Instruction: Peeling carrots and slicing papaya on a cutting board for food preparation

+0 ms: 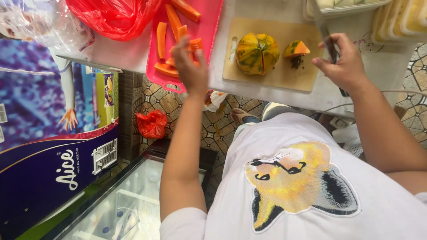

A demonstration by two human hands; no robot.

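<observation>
The white counter (378,66) spans the upper part of the view, from about 11 o'clock round to 2 o'clock. Below it, at 8 o'clock, stands a large blue and purple printed carton (49,146), with a glass-topped cabinet (129,200) at 7 o'clock.

On the counter at 11 o'clock lies a crumpled red plastic bag (113,15). Just beside it, at 12 o'clock, sits a pink tray (209,22) carrying several orange papaya slices (161,40). Adjacent, at 1 o'clock, is a wooden cutting board (275,73). On the board rests a large papaya piece (257,53), green and yellow skinned and scored with cuts. A small papaya wedge (296,48) lies just to its right, with dark seeds (297,62) scattered beneath. A smaller red bag (152,123) lies on the tiled floor (220,129) at 9 o'clock.

The left hand (191,66) is over the near end of the pink tray, fingers curled narrow and touching the papaya slices there; motion blur prevents confirming a firm hold on one. The right hand (342,62) is at 2 o'clock, beside the board, fingers closed around the handle of a knife (327,40). Its blade points away, toward the stacked trays (400,20) at the counter's far edge.
</observation>
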